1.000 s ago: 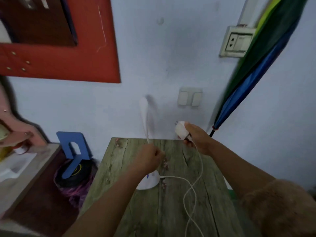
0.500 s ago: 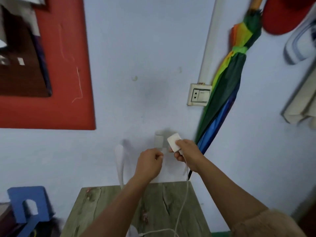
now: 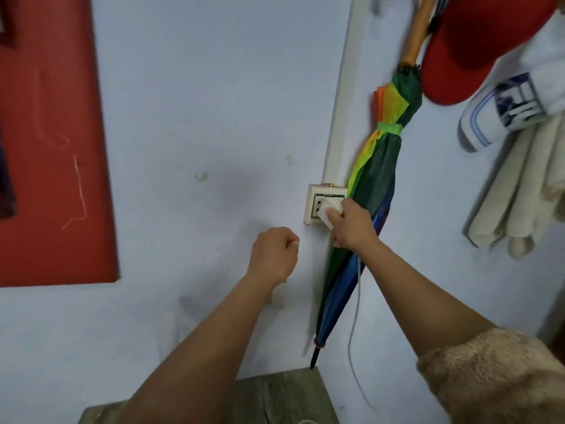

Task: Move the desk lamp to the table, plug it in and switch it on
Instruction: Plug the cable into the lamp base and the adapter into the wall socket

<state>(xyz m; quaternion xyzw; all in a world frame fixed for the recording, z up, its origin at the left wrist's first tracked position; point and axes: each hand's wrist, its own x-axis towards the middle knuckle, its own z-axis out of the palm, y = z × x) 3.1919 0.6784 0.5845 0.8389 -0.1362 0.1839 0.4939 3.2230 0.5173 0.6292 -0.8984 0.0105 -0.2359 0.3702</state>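
My right hand (image 3: 351,224) grips the lamp's white plug adapter (image 3: 328,213) and holds it against the cream wall socket (image 3: 315,206). Whether the pins are in, I cannot tell. The white cord (image 3: 356,316) hangs from under that hand down toward the table. My left hand (image 3: 275,255) is a closed fist in front of the wall, left of the socket, with nothing visible in it. The wooden table (image 3: 284,396) shows only as its far edge at the bottom. The lamp's base is out of view; a pale blurred shape (image 3: 168,335) by the wall may be its neck.
A folded rainbow umbrella (image 3: 376,191) hangs right beside the socket, touching my right wrist. A white cable duct (image 3: 342,102) runs up from the socket. A red cap (image 3: 477,47), a white cap and pale cloths (image 3: 519,191) hang at the right. A red board (image 3: 52,142) fills the left wall.
My right hand has risen with the plug adapter from above the table to the wall socket. My left hand has lifted off the lamp. The view has tilted up, so the lamp base dropped out of sight.
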